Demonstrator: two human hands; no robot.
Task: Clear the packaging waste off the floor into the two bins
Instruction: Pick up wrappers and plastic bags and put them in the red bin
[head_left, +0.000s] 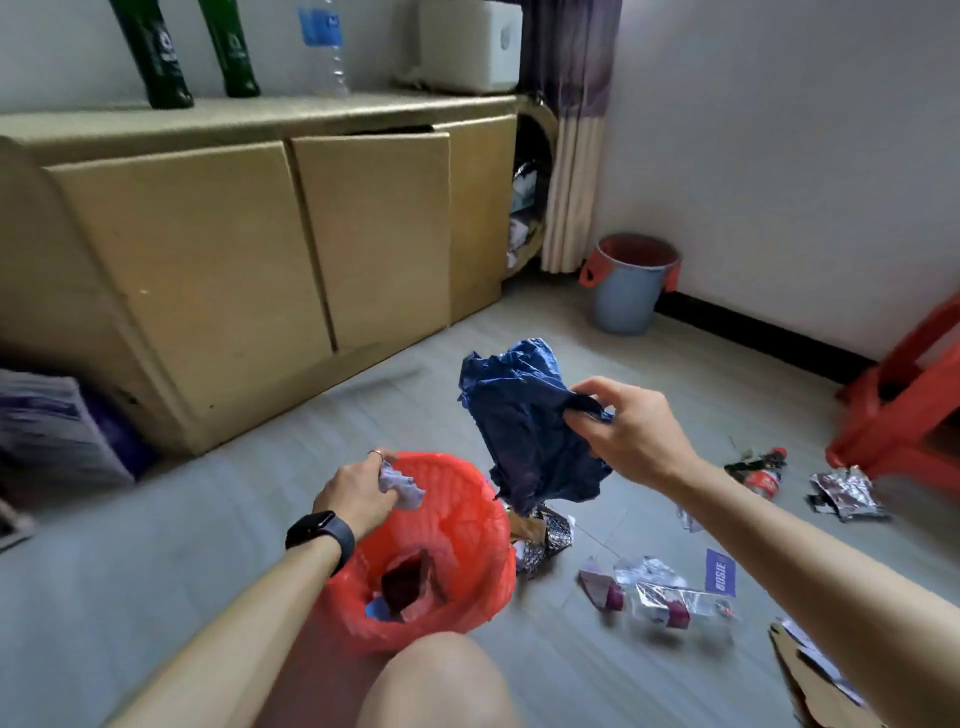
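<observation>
Bare knee (436, 680) is seen lowest, just before the round red bin (467, 525), which is lined with thin glossy red plastic; a crumpled pale lilac wad (401, 488) is gripped over its rim by the left hand (356, 491); a creased dark blue plastic bag (524, 426) is pinched aloft beside it by the right hand (636, 431); crinkled foil wrappers (847, 493) and clear film (667, 597) are strewn on the grey floor (156, 571); a blue-grey bin (626, 296) is stood by the wall, well apart.

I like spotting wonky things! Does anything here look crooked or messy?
Yes. The middle cupboard door hangs crooked, with a dark gap above it. A foil wrapper and a squashed bottle lie on the floor right of the red bin.
</observation>
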